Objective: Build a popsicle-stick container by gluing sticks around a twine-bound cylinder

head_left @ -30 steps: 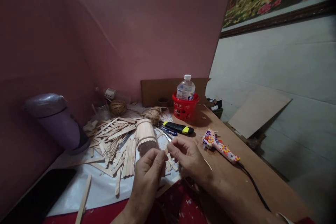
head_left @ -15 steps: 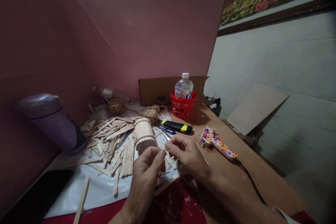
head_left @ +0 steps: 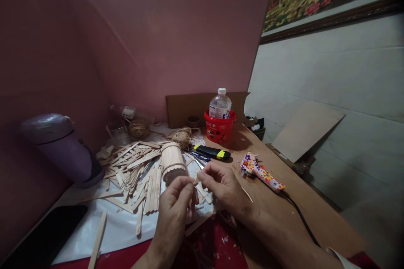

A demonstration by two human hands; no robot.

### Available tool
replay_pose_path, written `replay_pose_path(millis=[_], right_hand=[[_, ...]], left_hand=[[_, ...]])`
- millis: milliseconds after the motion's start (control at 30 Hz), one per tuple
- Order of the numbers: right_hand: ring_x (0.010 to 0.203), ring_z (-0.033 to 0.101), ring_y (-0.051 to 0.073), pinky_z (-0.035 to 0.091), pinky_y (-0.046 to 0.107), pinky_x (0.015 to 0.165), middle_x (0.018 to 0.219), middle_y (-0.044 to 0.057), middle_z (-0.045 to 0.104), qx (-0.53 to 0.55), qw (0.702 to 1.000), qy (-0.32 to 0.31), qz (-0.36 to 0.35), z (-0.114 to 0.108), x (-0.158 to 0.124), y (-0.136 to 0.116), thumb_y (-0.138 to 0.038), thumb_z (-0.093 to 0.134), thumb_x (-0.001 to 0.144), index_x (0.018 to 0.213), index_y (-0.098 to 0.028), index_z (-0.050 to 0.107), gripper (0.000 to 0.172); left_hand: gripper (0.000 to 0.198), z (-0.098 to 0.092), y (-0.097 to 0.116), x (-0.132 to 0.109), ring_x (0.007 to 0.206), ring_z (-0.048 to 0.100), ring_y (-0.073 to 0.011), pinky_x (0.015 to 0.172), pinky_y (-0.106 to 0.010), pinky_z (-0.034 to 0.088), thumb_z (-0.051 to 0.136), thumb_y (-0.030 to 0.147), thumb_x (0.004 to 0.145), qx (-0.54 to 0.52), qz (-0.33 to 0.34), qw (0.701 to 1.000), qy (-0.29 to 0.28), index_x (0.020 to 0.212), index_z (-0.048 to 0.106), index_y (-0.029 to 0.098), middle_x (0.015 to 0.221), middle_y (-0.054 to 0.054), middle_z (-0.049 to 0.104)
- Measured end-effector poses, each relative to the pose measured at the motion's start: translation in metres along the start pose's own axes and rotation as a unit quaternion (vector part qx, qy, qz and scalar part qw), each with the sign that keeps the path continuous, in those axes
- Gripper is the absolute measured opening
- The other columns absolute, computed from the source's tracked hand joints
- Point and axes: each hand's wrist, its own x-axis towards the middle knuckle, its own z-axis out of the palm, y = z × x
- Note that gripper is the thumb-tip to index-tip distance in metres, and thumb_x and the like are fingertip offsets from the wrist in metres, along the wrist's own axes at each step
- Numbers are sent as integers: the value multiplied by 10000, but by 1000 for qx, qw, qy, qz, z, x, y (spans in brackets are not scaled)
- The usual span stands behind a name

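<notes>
My left hand (head_left: 175,204) and my right hand (head_left: 222,187) meet at their fingertips, both closed in a pinch. Between them shows a small pale piece (head_left: 196,181) that looks like wood; fingers hide most of it. A thin tan strip (head_left: 247,194) sticks out beside my right hand, and I cannot tell whether that hand holds it. Just beyond my fingers lies a cylinder covered with craft sticks (head_left: 172,159), with twine round it. Left of it, several craft sticks (head_left: 153,191) lie side by side, near a loose heap of craft sticks (head_left: 132,172).
A flowered glue gun (head_left: 261,173) with a black cord lies on the right. Behind my hands are a black-and-yellow utility knife (head_left: 212,151), scissors (head_left: 198,161), a red bucket (head_left: 217,131) holding a bottle (head_left: 220,107), and twine (head_left: 181,136). A purple tumbler (head_left: 63,151) and dark phone-like slab (head_left: 47,235) are left.
My fingertips have come together slightly, and the small pale piece now shows between them. The tan strip by my right hand is more visible. The things on the table have stayed put.
</notes>
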Motion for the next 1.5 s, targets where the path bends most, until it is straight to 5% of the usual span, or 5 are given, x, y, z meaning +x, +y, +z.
replay_pose_path(millis=[333,800,1033,1267,1500], right_hand=[[574,439,104,351,238,544,643,-21,519,19,1000,-16,15,-1,-1,1,-350,470,922,687,-170,562,311],[539,444,83,369,209,522,608,-49,531,73,997,-4,1,0,3,0,-286,630,821,705,-170,602,166],[554,510,107,422,236,558,609,-36,592,107,994,-8,-6,1,2,2,-349,701,777,691,-191,653,186],[602,531,120,423,243,575,665,-8,627,58,998,12,-3,0,3,3,-364,618,834,840,-179,716,209],[563,446,101,366,221,522,607,-35,530,28,999,18,25,0,0,3,-295,625,797,672,-176,586,178]], left_hand=[[302,0,5,2,449,379,-56,423,-169,300,634,413,809,-17,-4,1000,-12,686,567,146,521,56,468],[300,-1,1,2,430,417,-53,407,-160,334,631,408,821,-57,-22,997,-45,689,595,141,534,31,537],[274,-1,7,6,359,414,-62,327,-160,336,683,401,758,-179,-130,971,-95,724,587,146,492,22,547],[268,-1,9,8,341,392,-41,307,-139,323,760,346,692,-187,-128,973,-51,696,588,140,475,46,527],[272,0,6,6,348,450,-56,321,-154,354,762,359,687,-159,-108,980,-46,719,612,134,507,28,579]])
